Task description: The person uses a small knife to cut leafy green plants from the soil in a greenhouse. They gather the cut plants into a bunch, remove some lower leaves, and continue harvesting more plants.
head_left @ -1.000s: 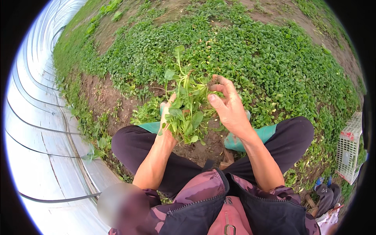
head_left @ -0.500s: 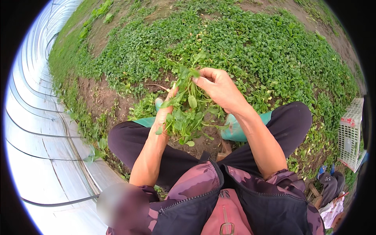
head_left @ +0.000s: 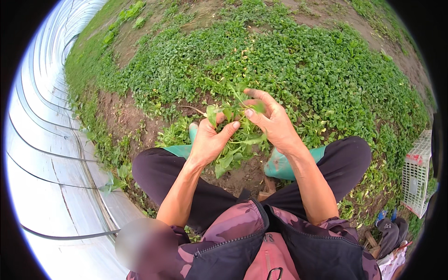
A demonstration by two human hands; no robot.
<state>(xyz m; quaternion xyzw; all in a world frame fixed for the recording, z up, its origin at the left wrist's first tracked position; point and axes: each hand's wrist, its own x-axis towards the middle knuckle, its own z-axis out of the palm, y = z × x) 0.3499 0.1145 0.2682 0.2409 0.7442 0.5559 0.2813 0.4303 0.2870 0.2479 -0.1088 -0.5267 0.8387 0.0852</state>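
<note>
A bunch of leafy green plants (head_left: 237,145) hangs between my knees, stems up and leaves drooping down. My left hand (head_left: 209,140) is closed around the bunch from the left. My right hand (head_left: 270,120) grips the stems at the top from the right, fingers curled over them. Both hands touch each other above bare soil. Around them spreads a bed of low green plants (head_left: 298,70).
I squat in dark trousers and teal rubber boots (head_left: 280,164) on brown soil. A white plastic tunnel wall (head_left: 42,154) with dark hoops curves along the left. A white slatted crate (head_left: 417,172) stands at the right edge, with cloth items below it.
Both hands have drawn closer together on the bunch. The leaves, earlier held upright and spread, now hang lower between the hands.
</note>
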